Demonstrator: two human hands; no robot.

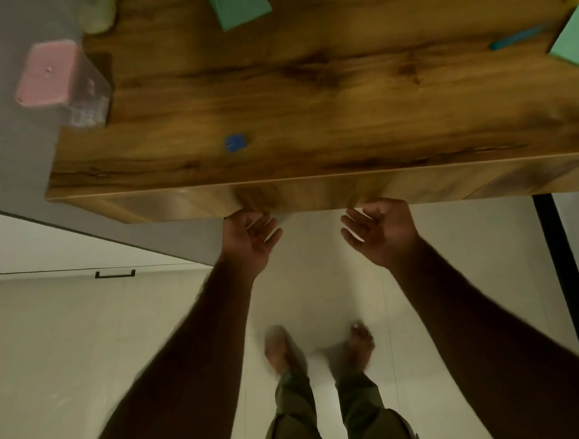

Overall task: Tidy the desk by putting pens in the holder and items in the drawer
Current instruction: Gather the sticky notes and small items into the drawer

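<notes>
Left hand (249, 242), right hand (382, 234) — palms up, fingers loosely curled, holding nothing, just under the drawer front (313, 194); blue pen (518, 39) lying on desktop (308, 99) near 1 green pad (572, 46)

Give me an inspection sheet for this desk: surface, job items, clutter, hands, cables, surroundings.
Surface: wooden desk; its front panel, likely the drawer, looks shut.
Job's things: blue pen lying at the right; far green pad; right green pad, partly out of frame; small blue item near the front; pink-topped container at the left edge, perhaps the holder.
Clutter: blurred yellowish object at the far left corner.
Hands: left hand and right hand palm up at the panel's lower edge, fingers loose, holding nothing.
Cables: thin dark line at the left; cable or seam, unclear.
Surroundings: pale floor; black desk leg; bare feet.
</notes>
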